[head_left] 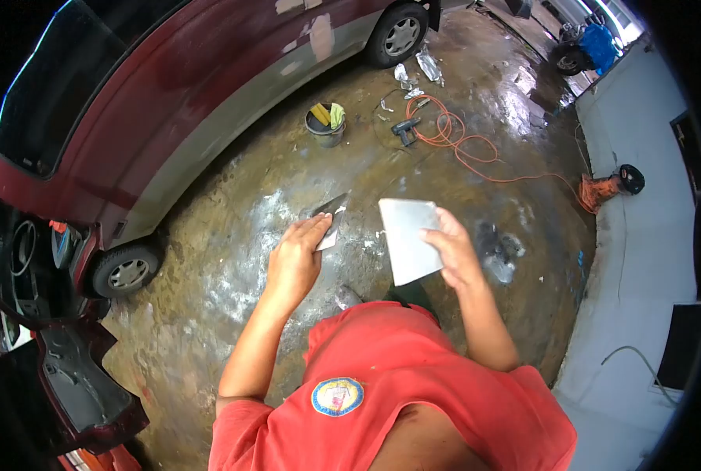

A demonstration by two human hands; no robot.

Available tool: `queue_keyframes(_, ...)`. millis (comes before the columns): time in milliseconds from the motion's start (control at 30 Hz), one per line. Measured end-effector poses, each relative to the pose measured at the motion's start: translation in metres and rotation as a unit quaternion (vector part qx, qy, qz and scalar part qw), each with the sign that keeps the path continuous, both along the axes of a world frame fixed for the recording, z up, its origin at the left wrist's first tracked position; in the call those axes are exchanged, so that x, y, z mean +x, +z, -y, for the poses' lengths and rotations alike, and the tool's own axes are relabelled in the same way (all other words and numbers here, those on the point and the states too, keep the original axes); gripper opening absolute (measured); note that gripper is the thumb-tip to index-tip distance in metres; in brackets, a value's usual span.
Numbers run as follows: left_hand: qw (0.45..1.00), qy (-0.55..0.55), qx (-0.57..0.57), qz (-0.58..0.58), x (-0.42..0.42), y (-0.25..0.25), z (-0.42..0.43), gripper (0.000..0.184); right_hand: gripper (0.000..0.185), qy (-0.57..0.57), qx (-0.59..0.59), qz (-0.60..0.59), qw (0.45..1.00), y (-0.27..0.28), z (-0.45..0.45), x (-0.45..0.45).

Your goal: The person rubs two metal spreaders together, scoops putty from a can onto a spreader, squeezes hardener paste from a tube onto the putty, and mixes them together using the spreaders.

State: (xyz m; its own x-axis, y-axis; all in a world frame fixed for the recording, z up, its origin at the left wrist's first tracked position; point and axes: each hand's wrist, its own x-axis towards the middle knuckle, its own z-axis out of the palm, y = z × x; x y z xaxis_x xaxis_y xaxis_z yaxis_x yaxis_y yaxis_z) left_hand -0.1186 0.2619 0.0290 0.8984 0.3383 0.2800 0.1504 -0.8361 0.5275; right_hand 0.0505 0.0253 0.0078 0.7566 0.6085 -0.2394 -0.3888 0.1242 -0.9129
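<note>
My left hand (294, 255) grips a putty spreader (333, 210), a thin dark blade with a whitish corner near my fingers. My fingers lie along its face and hide part of it. Across from it, my right hand (454, 250) holds a flat pale grey-white board (409, 239) by its right edge, thumb on the upper face. The spreader and the board are apart, both above the floor in front of my red shirt. A maroon and grey van (209, 102) stands ahead to the left, with pale filler patches (321, 38) on its side.
A bucket (325, 129) with yellow items stands near the van. Beyond it lie a dark power tool (404, 132), an orange hose (464, 153) and crumpled foil (429, 67). An orange-black machine (605, 188) stands by the right wall (633, 259). Car body parts (83, 377) are at left.
</note>
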Motion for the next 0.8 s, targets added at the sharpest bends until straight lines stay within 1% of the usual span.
queue_keyframes(33, 1.0, -0.005, 0.028, -0.012, -0.004, -0.002, -0.004, 0.049, 0.041, 0.005, 0.004, 0.001, 1.0, 0.007, 0.004, 0.004)
queue_keyframes(67, 0.997, 0.001, 0.066, -0.034, -0.007, 0.004, -0.004, 0.05, 0.035, 0.015, -0.026, 0.034, 0.999, 0.013, 0.005, 0.003)
queue_keyframes(100, 0.997, -0.005, 0.065, -0.035, -0.011, 0.004, -0.006, 0.049, 0.029, 0.025, -0.056, 0.067, 0.996, 0.019, 0.005, 0.002)
queue_keyframes(133, 0.997, -0.011, 0.064, -0.035, -0.014, 0.004, -0.009, 0.048, 0.023, 0.043, -0.124, 0.174, 0.976, 0.025, 0.003, -0.005)
queue_keyframes(167, 0.997, -0.018, 0.063, -0.036, -0.017, 0.003, -0.011, 0.047, 0.018, 0.059, -0.189, 0.279, 0.94, 0.036, -0.001, -0.014)
queue_keyframes(200, 0.996, -0.022, 0.081, -0.035, -0.019, 0.0, -0.01, 0.042, 0.014, 0.108, -0.243, 0.418, 0.869, 0.053, -0.003, -0.021)
queue_keyframes(300, 0.991, -0.042, 0.125, -0.033, -0.026, -0.004, -0.007, 0.039, 0.018, 0.15, -0.146, 0.607, 0.767, 0.057, -0.018, -0.044)
queue_keyframes(333, 0.989, -0.043, 0.137, -0.025, -0.028, -0.006, -0.005, 0.036, 0.021, 0.165, -0.145, 0.642, 0.735, 0.058, -0.021, -0.05)
queue_keyframes(433, 0.986, -0.05, 0.162, -0.009, -0.031, -0.001, 0.002, 0.035, 0.024, 0.183, -0.155, 0.671, 0.702, 0.042, -0.029, -0.059)
queue_keyframes(533, 0.991, -0.058, 0.117, 0.004, -0.041, 0.009, 0.009, 0.036, 0.023, 0.185, -0.185, 0.664, 0.7, 0.014, -0.037, -0.049)
queue_keyframes(600, 0.995, -0.047, 0.084, -0.02, -0.053, 0.026, 0.015, 0.032, 0.019, 0.195, -0.222, 0.649, 0.701, -0.003, -0.04, -0.035)
queue_keyframes(633, 0.997, -0.039, 0.066, -0.031, -0.059, 0.035, 0.015, 0.031, 0.018, 0.19, -0.221, 0.645, 0.706, 0.004, -0.041, -0.03)
queue_keyframes(667, 0.998, -0.022, 0.053, -0.019, -0.066, 0.043, 0.011, 0.033, 0.017, 0.187, -0.219, 0.641, 0.712, 0.017, -0.043, -0.027)
queue_keyframes(733, 0.997, 0.052, 0.055, 0.015, -0.078, 0.057, 0.001, 0.036, 0.018, 0.19, -0.214, 0.628, 0.723, 0.05, -0.043, -0.021)
queue_keyframes(767, 0.994, 0.087, 0.056, 0.032, -0.085, 0.06, -0.004, 0.037, 0.02, 0.212, -0.188, 0.573, 0.769, 0.073, -0.04, -0.02)
queue_keyframes(800, 0.99, 0.127, 0.024, 0.048, -0.092, 0.058, -0.009, 0.039, 0.022, 0.232, -0.162, 0.514, 0.81, 0.1, -0.037, -0.019)
